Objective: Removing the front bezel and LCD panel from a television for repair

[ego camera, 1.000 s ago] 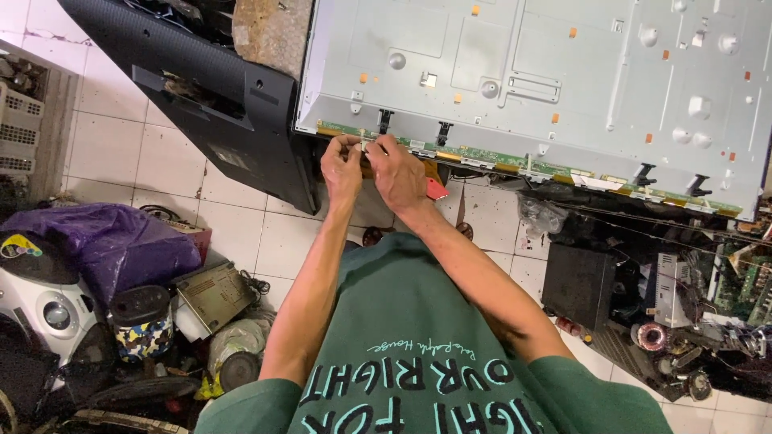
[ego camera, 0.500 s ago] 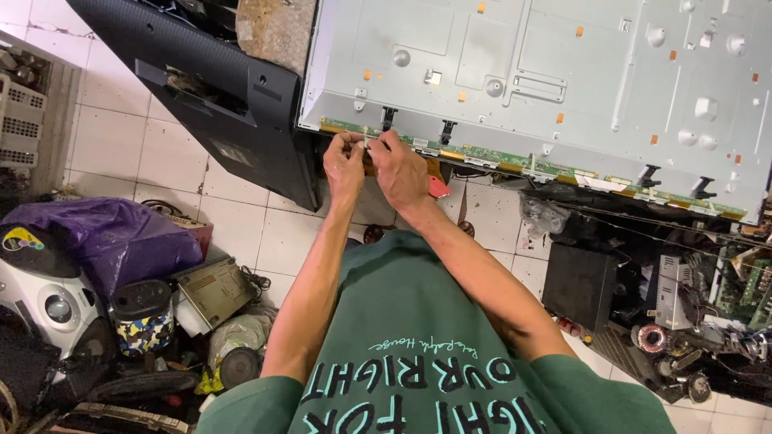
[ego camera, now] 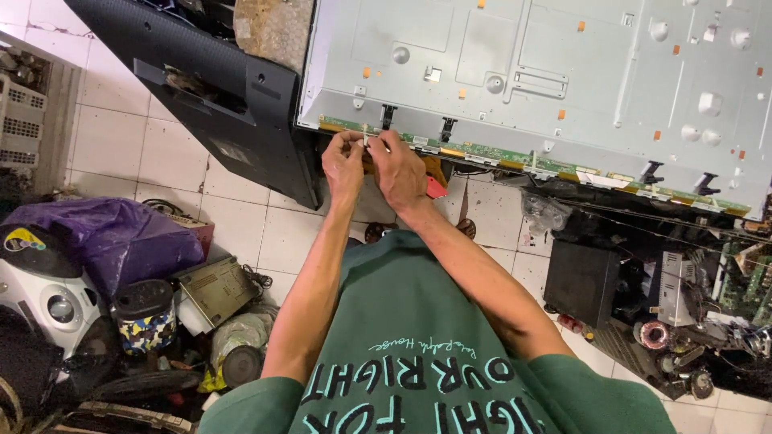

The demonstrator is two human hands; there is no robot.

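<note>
Head view first, and it is the only one: both hands meet at the near edge of the big grey metal back panel of a flat screen [ego camera: 563, 72]. The left hand [ego camera: 344, 165] is curled, its fingertips pinched on a small pale tab [ego camera: 365, 138] that sticks up from the long green and yellow circuit strip [ego camera: 482, 153] along that edge. The right hand [ego camera: 400, 170] is also curled, touching the left hand, fingers pressed on the same spot. I cannot tell if it grips the tab too or only steadies it. Just under the right hand pokes out a small red thing [ego camera: 435, 188], partly hidden. Left of the left hand leans a black plastic screen cover [ego camera: 233, 104]. Far below the left arm lie a purple bag [ego camera: 112, 241] and old machine parts on the white tiled floor [ego camera: 104, 137].

The step looks like working a little connector loose at the strip. The next move likely needs a soft, straight pull, since the strip looks thin and easy to tear.
</note>
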